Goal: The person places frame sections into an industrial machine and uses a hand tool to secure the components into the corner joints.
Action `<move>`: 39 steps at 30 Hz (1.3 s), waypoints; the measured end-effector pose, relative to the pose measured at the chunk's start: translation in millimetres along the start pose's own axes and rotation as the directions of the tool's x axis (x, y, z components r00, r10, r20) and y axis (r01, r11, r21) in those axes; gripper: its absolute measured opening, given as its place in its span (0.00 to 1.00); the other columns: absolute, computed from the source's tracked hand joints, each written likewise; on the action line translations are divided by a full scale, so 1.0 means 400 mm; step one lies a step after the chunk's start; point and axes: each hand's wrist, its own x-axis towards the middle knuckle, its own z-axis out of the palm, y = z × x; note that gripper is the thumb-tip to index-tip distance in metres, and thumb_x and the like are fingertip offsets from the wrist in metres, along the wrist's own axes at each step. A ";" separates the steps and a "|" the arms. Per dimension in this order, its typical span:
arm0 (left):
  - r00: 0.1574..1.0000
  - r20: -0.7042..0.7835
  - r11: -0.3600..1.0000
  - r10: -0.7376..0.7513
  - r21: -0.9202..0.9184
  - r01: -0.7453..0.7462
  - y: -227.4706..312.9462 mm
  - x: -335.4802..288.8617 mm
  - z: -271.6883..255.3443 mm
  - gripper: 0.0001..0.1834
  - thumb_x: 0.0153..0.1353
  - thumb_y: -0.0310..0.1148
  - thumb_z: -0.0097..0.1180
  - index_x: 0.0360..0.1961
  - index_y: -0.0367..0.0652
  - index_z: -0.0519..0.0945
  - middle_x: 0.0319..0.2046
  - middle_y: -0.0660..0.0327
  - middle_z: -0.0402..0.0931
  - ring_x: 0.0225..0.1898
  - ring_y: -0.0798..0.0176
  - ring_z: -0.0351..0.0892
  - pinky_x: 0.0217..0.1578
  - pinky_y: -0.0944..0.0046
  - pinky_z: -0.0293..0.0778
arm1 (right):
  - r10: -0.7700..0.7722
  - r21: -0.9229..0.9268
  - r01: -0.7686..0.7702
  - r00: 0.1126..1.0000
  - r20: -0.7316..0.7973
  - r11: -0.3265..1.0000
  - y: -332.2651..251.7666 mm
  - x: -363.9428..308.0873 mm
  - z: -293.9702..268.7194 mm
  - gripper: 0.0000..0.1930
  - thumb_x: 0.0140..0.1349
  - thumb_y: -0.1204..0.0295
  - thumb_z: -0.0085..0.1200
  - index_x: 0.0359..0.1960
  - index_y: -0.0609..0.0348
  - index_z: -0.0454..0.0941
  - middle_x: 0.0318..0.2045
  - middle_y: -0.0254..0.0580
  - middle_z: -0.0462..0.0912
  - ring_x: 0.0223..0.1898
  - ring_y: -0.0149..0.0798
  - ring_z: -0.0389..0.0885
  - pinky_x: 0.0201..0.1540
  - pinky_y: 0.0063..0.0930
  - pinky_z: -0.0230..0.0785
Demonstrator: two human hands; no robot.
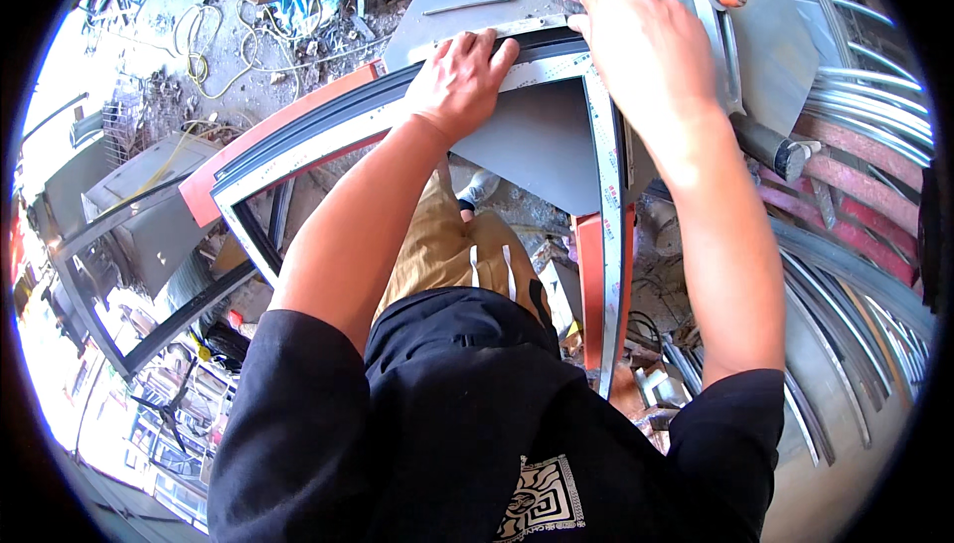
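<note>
Window frame: a film-covered window frame (553,68) lies with its far right corner over the grey metal table (527,151); its left end and right stile extend past the table.
Left hand: narrow; the far rail is gripped by the left hand (457,83), fingers bent over it.
Right hand: fingers of the right hand (651,51) are bent at the far right corner; whether anything is pinched cannot be told, as the undersides are hidden.
Orange bars: one orange bar (328,109) is seen beyond the left rail, another (590,285) beside the right stile; whether weight is borne by them cannot be told.
Risk, tipping: the overhanging frame could be tilted or twisted if pressure were applied unevenly or the left grip were lost.
Risk, knocks: the right knuckles could be struck against the lever clamp (723,31) by a slip to the right.
Table edges: a thin metal rod (467,1) lies beyond the hands; far movement could be fouled by it.
Open room: the near side is limited by the torso; on the right, by curved metal profiles (830,344). More room is judged available left, above floor clutter and yellow cable (199,51).
</note>
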 end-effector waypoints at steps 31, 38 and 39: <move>1.000 -0.027 1.000 0.011 0.003 -0.011 0.016 0.016 0.006 0.29 0.67 0.29 0.59 0.70 0.51 0.78 0.63 0.55 0.82 0.62 0.47 0.84 0.63 0.44 0.81 | -0.055 -0.036 0.053 0.997 -0.057 0.998 0.003 -0.102 -0.079 0.12 0.76 0.61 0.66 0.51 0.50 0.95 0.39 0.48 0.94 0.42 0.53 0.95 0.45 0.47 0.87; 1.000 -0.002 0.999 -0.011 0.030 0.011 0.012 0.002 -0.009 0.29 0.64 0.28 0.60 0.68 0.53 0.81 0.65 0.59 0.83 0.63 0.47 0.85 0.61 0.41 0.81 | 0.447 0.630 -0.244 0.876 -0.183 0.737 -0.082 -0.436 0.001 0.18 0.73 0.72 0.73 0.62 0.57 0.90 0.53 0.51 0.93 0.47 0.53 0.94 0.52 0.43 0.86; 0.999 0.035 0.999 -0.030 0.027 0.029 0.016 0.005 -0.016 0.31 0.62 0.27 0.61 0.69 0.52 0.80 0.67 0.59 0.83 0.64 0.47 0.84 0.63 0.41 0.81 | 0.505 0.678 -0.298 0.854 -0.124 0.671 -0.087 -0.482 0.008 0.18 0.74 0.74 0.71 0.63 0.59 0.90 0.54 0.53 0.93 0.49 0.54 0.95 0.54 0.43 0.86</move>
